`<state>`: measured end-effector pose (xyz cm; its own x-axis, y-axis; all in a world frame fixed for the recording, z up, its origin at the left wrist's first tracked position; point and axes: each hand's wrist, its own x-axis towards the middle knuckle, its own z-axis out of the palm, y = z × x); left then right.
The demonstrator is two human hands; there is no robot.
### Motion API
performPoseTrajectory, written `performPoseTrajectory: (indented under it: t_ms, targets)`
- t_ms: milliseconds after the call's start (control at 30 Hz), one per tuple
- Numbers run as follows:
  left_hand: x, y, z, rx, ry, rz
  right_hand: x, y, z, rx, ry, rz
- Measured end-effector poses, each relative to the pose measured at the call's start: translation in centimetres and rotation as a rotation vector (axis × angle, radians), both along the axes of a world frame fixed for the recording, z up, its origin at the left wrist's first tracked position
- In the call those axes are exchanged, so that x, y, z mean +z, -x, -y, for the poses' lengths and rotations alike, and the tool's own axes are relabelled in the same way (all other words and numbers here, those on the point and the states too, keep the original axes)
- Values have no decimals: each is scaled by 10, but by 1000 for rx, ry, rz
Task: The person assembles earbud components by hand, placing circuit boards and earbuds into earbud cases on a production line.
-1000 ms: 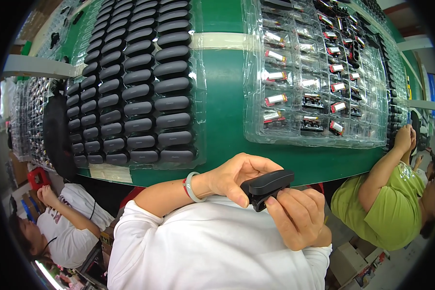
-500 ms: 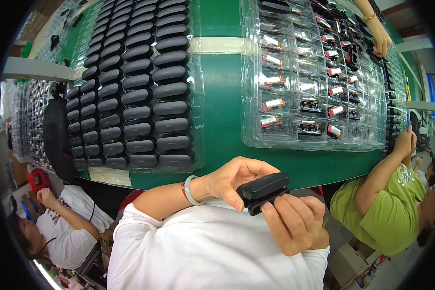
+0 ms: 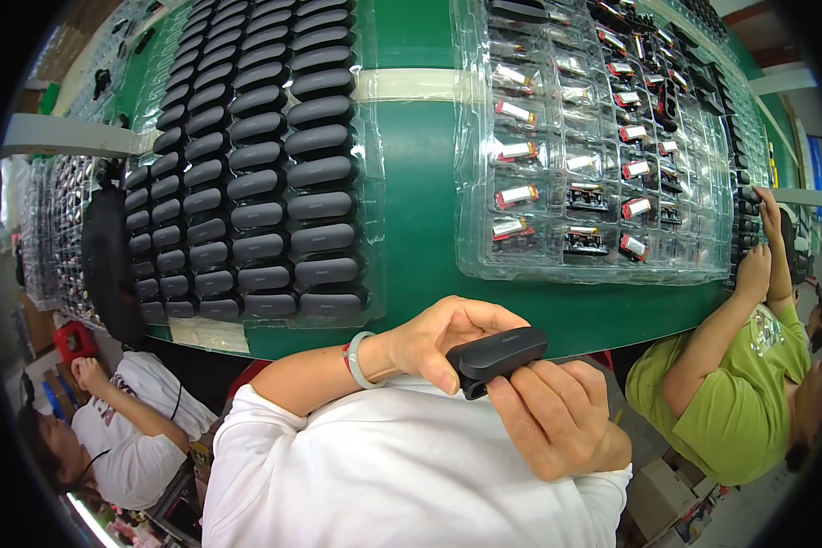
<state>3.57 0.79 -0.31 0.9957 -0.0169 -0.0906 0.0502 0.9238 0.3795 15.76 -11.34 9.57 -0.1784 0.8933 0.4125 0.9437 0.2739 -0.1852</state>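
Both my hands hold a small black oblong case [image 3: 505, 351] in front of my white shirt, just off the table's near edge. It looks like an earbud charging case. The smooth rounded lid lies uppermost, with part of the darker base showing under it at the left end. My left hand [image 3: 426, 340], wearing a pale bangle and a red cord at the wrist, grips the left end and far side, its thumb at the near left. From the right, my right hand [image 3: 550, 418] pinches the near side with thumb and bent fingers. Some fingertips are hidden behind the case.
A clear tray [image 3: 374, 228] with rows of similar black cases lies left on the green table [image 3: 420, 192]. To the right, another clear tray [image 3: 470, 260] holds batteries and dark parts. A co-worker in green [image 3: 721, 393] works at the right; another in white [image 3: 128, 429] sits left.
The gap between the case's lid and base has closed, and its top has tilted toward me. A hand at the upper right has left the view. The green-shirted co-worker's hands have shifted.
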Motion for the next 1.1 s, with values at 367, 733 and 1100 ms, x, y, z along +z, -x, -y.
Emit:
performPoseTrajectory:
  t_ms: [367, 733, 1100]
  targets:
    - [-6, -2, 5, 15, 44, 85, -2, -9, -3, 12, 63, -83]
    - [-5, -1, 2, 23, 47, 76, -17, 0, -7, -64, 44, -56]
    - [32, 1, -9, 96, -148, -20, -27, -13, -4, -151, -117, 61]
